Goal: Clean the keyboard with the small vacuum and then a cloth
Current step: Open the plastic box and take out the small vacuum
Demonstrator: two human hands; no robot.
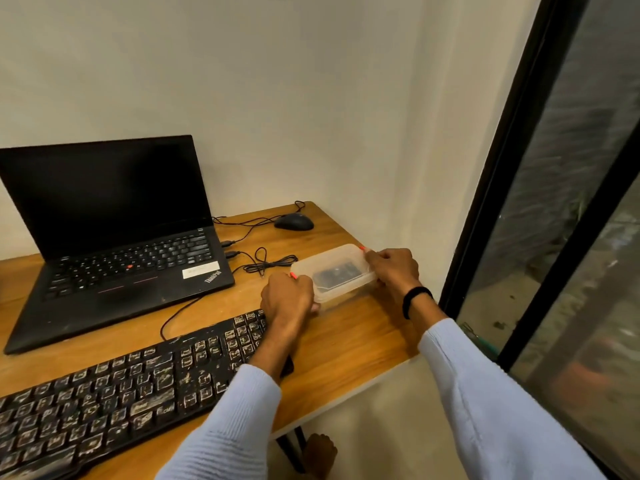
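Gripping plastic box [334,271] at both ends

My left hand [287,297] and right hand [393,268] curl round the short ends of the frosted, round-cornered box, which has orange tabs at two corners. A dark object [334,275] lies inside, can't tell what. The box sits just beyond the right end of the keyboard [131,386], black with whitish grime on its keys. Both are on the wood-grain desk [346,341].
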